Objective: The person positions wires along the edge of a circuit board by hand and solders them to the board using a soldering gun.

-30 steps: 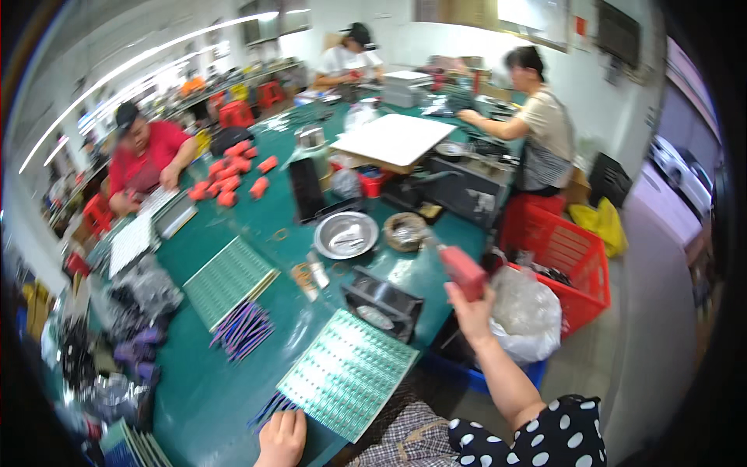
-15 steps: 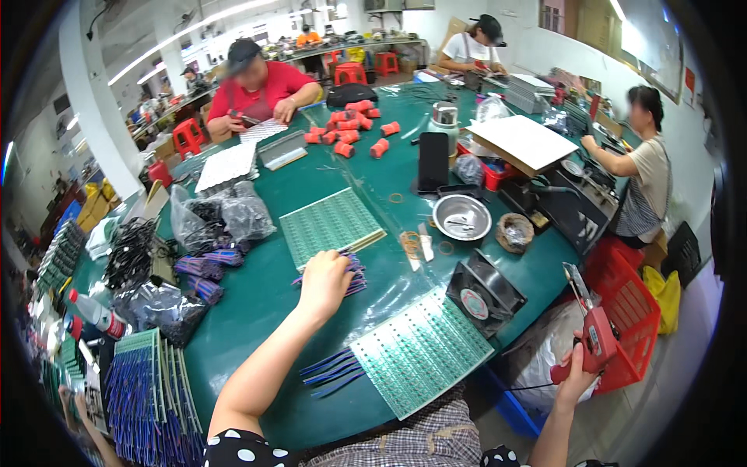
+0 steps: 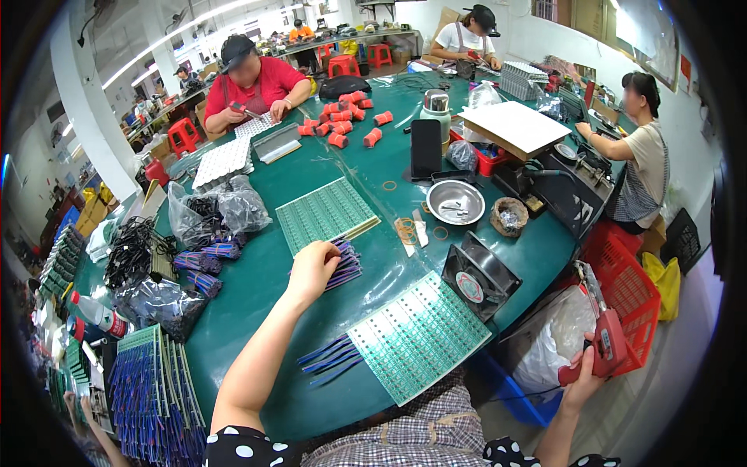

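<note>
My left hand [image 3: 313, 268] rests over a bundle of blue and purple wires [image 3: 347, 265], its fingers curled together at the bundle's near left side. Just beyond lies a stack of green circuit board panels [image 3: 328, 212]. Out to the right, off the table edge, my right hand [image 3: 582, 380] grips a red soldering gun [image 3: 607, 342], its tip pointing up and away. In front of me a green circuit board panel [image 3: 420, 338] lies at the table's near edge, with several blue wires [image 3: 331, 359] sticking out from its left side.
A black fan [image 3: 481, 279] stands at the panel's right corner. Beyond it sit a metal bowl [image 3: 455, 202] and a phone [image 3: 426, 148]. Wired panels [image 3: 152, 389] are stacked at lower left. A red crate [image 3: 622, 272] stands by the right edge. Co-workers sit around the table.
The view has shifted slightly. My left hand stays at the wire bundle, its fingers now lower at the bundle's left side. My right hand still holds the soldering gun out to the right.
</note>
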{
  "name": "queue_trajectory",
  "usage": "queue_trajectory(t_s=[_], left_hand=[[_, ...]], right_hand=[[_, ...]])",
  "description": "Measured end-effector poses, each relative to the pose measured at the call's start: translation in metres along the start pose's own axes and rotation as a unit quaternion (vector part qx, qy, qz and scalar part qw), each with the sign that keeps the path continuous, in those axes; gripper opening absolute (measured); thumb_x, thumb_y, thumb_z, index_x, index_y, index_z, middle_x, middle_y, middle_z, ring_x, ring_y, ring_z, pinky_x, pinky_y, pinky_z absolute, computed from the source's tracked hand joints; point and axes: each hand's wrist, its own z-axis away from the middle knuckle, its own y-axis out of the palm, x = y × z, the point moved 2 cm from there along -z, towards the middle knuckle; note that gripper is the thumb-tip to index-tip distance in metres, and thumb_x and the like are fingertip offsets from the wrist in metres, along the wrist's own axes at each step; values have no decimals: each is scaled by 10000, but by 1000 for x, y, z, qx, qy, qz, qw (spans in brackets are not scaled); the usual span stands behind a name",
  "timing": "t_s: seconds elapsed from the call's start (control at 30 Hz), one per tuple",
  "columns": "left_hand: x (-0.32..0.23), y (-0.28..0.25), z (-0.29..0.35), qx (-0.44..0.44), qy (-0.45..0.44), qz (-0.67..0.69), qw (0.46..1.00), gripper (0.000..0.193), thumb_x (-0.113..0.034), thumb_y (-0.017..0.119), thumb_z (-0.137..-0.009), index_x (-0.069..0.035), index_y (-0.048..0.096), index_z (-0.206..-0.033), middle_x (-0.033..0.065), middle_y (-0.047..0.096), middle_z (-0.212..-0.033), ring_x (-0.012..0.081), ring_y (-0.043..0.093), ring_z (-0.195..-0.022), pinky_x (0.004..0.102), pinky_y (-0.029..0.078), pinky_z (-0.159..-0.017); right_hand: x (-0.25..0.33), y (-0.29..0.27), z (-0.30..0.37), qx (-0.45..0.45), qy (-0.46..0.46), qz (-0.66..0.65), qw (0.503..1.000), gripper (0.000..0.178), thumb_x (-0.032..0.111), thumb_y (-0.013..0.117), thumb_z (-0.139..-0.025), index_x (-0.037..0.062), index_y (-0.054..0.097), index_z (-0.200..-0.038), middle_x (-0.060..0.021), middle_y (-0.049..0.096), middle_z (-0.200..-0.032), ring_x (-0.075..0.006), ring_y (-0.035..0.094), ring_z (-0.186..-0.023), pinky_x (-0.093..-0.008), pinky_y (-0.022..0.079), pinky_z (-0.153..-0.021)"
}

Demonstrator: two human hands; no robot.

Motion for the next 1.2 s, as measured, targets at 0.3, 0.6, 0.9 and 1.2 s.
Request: queue_trajectory(t_s=[0.3,0.6,0.9,1.2], left_hand=[[15,-4,18,81,-89,238,964,152,-86,663,-758,35,644,-848,66,634,-724,118,584,-636,252,462,-586],[-32,-29,77,153,-192,360,900,137,-77,635,-795,-29,607,-920,-26,572,-726,35,467,-575,179,347,-476],[-86,-28,144,112,109,66,986,174,-43,662,-714,-46,635,-886,79,576,-805,210,567,-651,287,475,-565],[-83,-5,170,53,239,-134,960,286,-53,601,-634,29,619,-907,77,550,-810,156,541,-645,241,444,-508]], right_hand=[[15,-6,7,-13,7,-13,1000,278,16,461,-870,-26,427,-1143,-142,546,-1057,-93,483,-612,-215,406,-538],[27,-9,40,64,-18,-50,997,447,208,553,-823,-14,392,-1175,-147,508,-1035,-123,472,-596,-209,421,-506],[14,24,100,427,109,116,890,241,163,707,-692,20,616,-864,-51,624,-772,-147,590,-613,-251,459,-560],[14,47,122,432,359,20,827,437,139,730,-656,-40,553,-1014,-65,621,-747,-137,605,-630,-256,485,-596]])
